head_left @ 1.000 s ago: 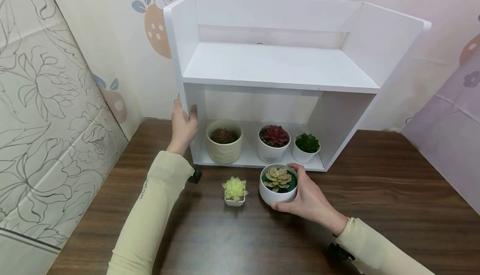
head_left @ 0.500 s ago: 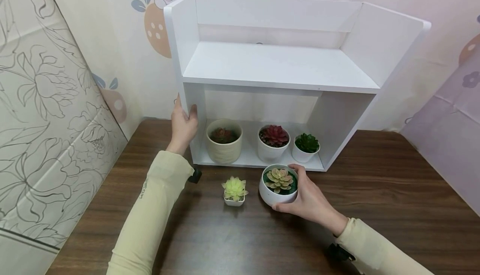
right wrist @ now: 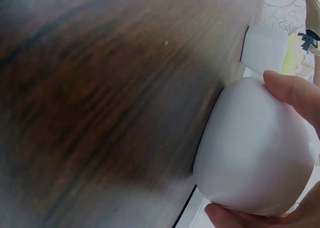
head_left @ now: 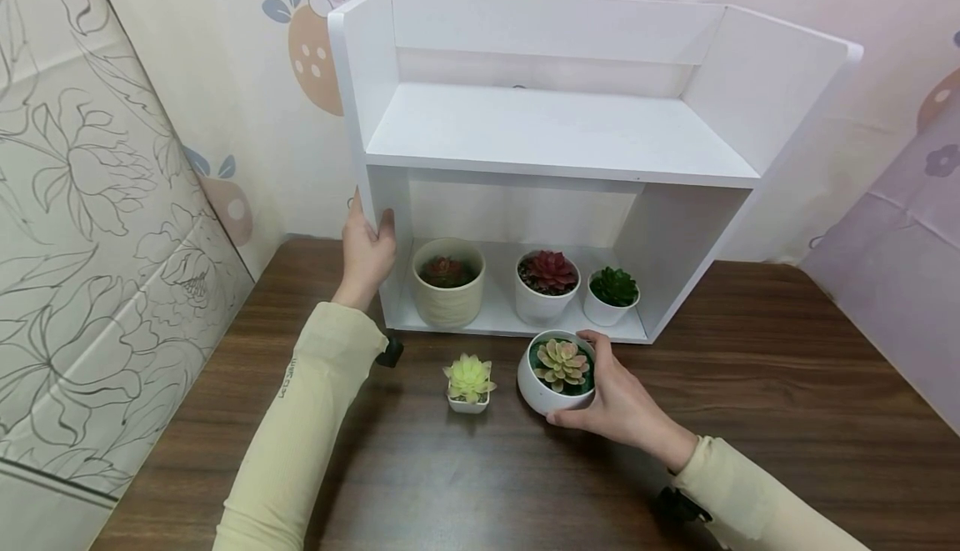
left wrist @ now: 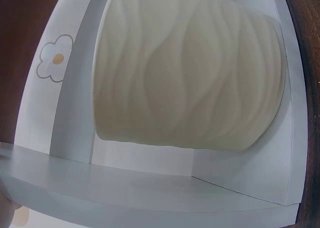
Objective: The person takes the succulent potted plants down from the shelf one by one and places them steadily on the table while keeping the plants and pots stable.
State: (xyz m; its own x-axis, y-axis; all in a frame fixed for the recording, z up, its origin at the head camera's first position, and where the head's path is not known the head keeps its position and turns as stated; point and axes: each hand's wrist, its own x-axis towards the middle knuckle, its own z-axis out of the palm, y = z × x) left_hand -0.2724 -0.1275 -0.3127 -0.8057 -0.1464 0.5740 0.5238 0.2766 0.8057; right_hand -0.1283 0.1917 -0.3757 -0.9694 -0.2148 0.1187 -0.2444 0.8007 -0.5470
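My left hand [head_left: 367, 255] grips the left side panel of a white two-tier shelf [head_left: 562, 172], thumb on the inner face and fingers at the outside. A cream wavy-ribbed pot [head_left: 448, 305] with a reddish succulent stands just inside that panel; its ribbed wall fills the left wrist view. In front of the shelf my right hand [head_left: 626, 405] holds a round white pot [right wrist: 255, 148] with a pinkish-green succulent [head_left: 562, 365], thumb on the near side and fingers at the far side. This pot leans slightly to the right, at the tabletop.
A small square white pot with a lime-green succulent [head_left: 468, 380] stands left of the held pot. On the lower shelf are a white pot with a red succulent [head_left: 550, 273] and a smaller one with a green plant [head_left: 615, 287]. Brown wooden table [head_left: 450, 484] beneath.
The held pot has tipped a little to the right, its plant shifting slightly right and nearer to me. My left hand, the shelf and the other pots have kept their places.
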